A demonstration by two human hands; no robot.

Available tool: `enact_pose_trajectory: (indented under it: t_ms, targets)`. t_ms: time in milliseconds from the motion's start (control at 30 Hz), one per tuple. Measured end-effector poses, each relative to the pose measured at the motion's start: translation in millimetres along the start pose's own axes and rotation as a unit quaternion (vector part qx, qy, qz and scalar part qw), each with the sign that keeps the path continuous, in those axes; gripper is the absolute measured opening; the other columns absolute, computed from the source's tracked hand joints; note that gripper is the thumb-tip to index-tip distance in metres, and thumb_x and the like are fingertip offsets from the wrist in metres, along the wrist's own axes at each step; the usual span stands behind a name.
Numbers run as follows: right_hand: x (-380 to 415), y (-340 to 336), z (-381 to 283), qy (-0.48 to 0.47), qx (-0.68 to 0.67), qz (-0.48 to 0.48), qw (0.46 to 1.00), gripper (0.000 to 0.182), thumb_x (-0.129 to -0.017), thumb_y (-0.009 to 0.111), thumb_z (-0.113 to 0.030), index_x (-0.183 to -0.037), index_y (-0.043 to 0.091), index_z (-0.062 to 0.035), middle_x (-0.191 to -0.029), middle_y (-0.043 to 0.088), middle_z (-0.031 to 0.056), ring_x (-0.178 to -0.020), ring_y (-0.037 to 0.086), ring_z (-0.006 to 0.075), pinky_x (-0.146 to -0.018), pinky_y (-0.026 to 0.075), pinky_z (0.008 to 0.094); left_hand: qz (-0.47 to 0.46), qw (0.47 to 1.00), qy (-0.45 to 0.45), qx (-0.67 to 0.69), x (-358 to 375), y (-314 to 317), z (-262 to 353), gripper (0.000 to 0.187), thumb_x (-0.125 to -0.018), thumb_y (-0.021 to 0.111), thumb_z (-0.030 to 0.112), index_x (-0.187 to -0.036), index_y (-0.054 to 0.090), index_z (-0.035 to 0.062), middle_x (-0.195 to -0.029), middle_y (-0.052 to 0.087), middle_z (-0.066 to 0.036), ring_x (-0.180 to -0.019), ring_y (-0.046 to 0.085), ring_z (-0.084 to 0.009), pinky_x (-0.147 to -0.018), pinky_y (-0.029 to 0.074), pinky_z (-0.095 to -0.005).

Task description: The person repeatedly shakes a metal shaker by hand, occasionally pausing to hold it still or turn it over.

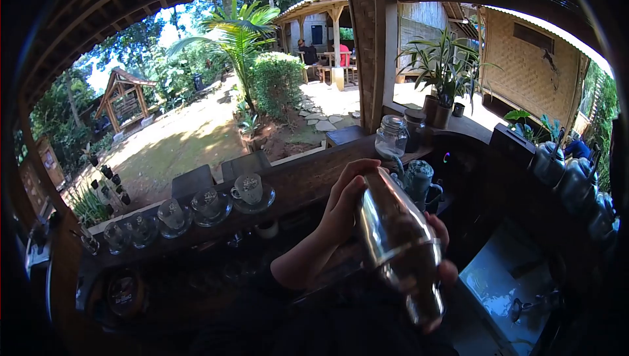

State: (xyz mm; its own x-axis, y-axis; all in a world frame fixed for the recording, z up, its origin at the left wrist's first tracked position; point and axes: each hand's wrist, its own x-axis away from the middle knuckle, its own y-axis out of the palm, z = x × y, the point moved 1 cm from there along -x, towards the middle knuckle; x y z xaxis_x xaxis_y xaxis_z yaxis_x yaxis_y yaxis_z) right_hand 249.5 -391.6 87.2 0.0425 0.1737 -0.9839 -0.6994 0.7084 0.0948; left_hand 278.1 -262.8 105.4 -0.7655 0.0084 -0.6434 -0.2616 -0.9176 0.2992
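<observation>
A shiny metal cocktail shaker [400, 238] is held tilted in front of me, its base up and away and its narrow cap down towards me. My left hand [344, 198] is closed on the base end, fingers bent over its edge. On the far right side of the shaker, fingertips of my right hand [447, 257] wrap round the body and cap end; the rest of that hand is hidden behind the metal. Just beyond the shaker stand a glass jar with a clamp lid [391, 136] and a mug-like vessel [418, 179], partly covered.
Cups on glass saucers [252, 195] line the wooden counter [308, 166] to the left. Several metal kettles [549, 162] stand along the right edge. A wet, shiny surface [501, 277] lies at lower right. A wooden post [372, 48] rises beyond the counter; people sit farther off outside.
</observation>
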Motion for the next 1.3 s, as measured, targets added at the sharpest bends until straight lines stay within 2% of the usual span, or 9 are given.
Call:
enact_pose_trajectory:
  t_ms: [133, 333, 467, 567, 667, 800, 933, 1067, 1300]
  targets:
    - [15, -29, -6, 0.181, -0.333, 0.043, 0.925, 0.082, -0.069, 0.074, -0.035, -0.133, 0.032, -0.0065, -0.141, 0.026, 0.0210, -0.131, 0.027, 0.0324, -0.105, 0.030, 0.0491, -0.060, 0.987, 0.152, 0.011, 1, 13, 0, 0.046, -0.091, 0.046, 0.038, -0.119, 0.043, 0.0023, -0.110, 0.052, -0.014, -0.102, 0.055, -0.0282, -0.086, 0.048, -0.0390]
    - [11, -54, 20, 0.016, 0.426, -0.039, 0.904, 0.091, -0.067, 0.079, -0.023, -0.128, 0.012, -0.0264, -0.133, 0.022, 0.0256, -0.119, 0.037, 0.0391, -0.097, 0.038, 0.0507, 0.170, 0.981, -0.093, 0.019, -5, -15, -65, 0.036, -0.092, 0.044, 0.032, -0.115, 0.049, 0.0057, -0.102, 0.056, -0.009, -0.094, 0.056, -0.0167, -0.081, 0.047, -0.0304]
    - [18, -18, -42, 0.261, -0.132, 0.111, 0.950, 0.055, -0.079, 0.056, -0.051, -0.127, 0.037, -0.0289, -0.136, 0.023, 0.0206, -0.128, 0.026, 0.0416, -0.107, 0.024, 0.0524, -0.031, 0.992, 0.118, 0.040, 10, 26, 0, 0.054, -0.086, 0.050, 0.044, -0.121, 0.041, 0.0029, -0.112, 0.049, -0.020, -0.106, 0.053, -0.0352, -0.084, 0.049, -0.0455]
    - [9, -40, -18, 0.285, -0.243, 0.083, 0.924, 0.056, -0.081, 0.058, -0.041, -0.127, 0.040, -0.0145, -0.138, 0.024, 0.0173, -0.127, 0.029, 0.0369, -0.106, 0.027, 0.0506, 0.083, 0.995, 0.060, -0.001, 1, 15, -17, 0.044, -0.092, 0.043, 0.038, -0.117, 0.047, 0.0021, -0.106, 0.054, -0.012, -0.097, 0.052, -0.0158, -0.086, 0.041, -0.0287]
    - [16, -62, 45, 0.075, 0.364, 0.003, 0.928, 0.090, -0.065, 0.080, -0.020, -0.134, 0.021, -0.0193, -0.136, 0.027, 0.0158, -0.120, 0.039, 0.0352, -0.099, 0.038, 0.0473, 0.211, 0.965, -0.157, 0.018, -14, -22, -67, 0.037, -0.093, 0.043, 0.036, -0.113, 0.050, 0.0059, -0.097, 0.055, -0.005, -0.089, 0.053, -0.0116, -0.078, 0.043, -0.0257]
    - [-6, -34, 0, 0.050, 0.311, -0.029, 0.949, 0.085, -0.071, 0.075, -0.014, -0.134, 0.018, -0.0184, -0.133, 0.028, 0.0163, -0.122, 0.037, 0.0366, -0.102, 0.035, 0.0496, 0.141, 0.989, -0.050, 0.015, 1, 3, -39, 0.039, -0.091, 0.045, 0.037, -0.115, 0.049, 0.0068, -0.103, 0.055, -0.011, -0.093, 0.057, -0.0202, -0.078, 0.049, -0.0357]
    - [7, -13, -30, 0.160, -0.253, 0.073, 0.951, 0.078, -0.073, 0.063, -0.048, -0.131, 0.032, -0.0075, -0.134, 0.034, 0.0211, -0.127, 0.032, 0.0358, -0.106, 0.029, 0.0514, -0.043, 0.986, 0.157, 0.045, 11, 26, 1, 0.055, -0.087, 0.049, 0.046, -0.122, 0.039, 0.0045, -0.115, 0.047, -0.021, -0.105, 0.053, -0.0350, -0.084, 0.048, -0.0457]
    - [4, -49, 26, -0.004, 0.400, -0.055, 0.915, 0.085, -0.070, 0.077, -0.024, -0.131, 0.017, -0.0269, -0.130, 0.025, 0.0263, -0.117, 0.040, 0.0372, -0.090, 0.045, 0.0461, 0.174, 0.976, -0.103, 0.083, -12, -19, -71, 0.036, -0.091, 0.047, 0.034, -0.113, 0.050, 0.0063, -0.104, 0.056, -0.011, -0.100, 0.056, -0.0229, -0.083, 0.048, -0.0373]
    - [24, -33, -6, -0.011, 0.093, -0.039, 0.995, 0.085, -0.068, 0.076, -0.029, -0.133, 0.022, -0.0178, -0.134, 0.030, 0.0240, -0.121, 0.039, 0.0386, -0.099, 0.038, 0.0507, 0.009, 0.987, 0.094, 0.127, 12, 28, 6, 0.036, -0.093, 0.040, 0.027, -0.118, 0.044, 0.0022, -0.113, 0.053, -0.016, -0.101, 0.055, -0.0226, -0.088, 0.043, -0.0324]
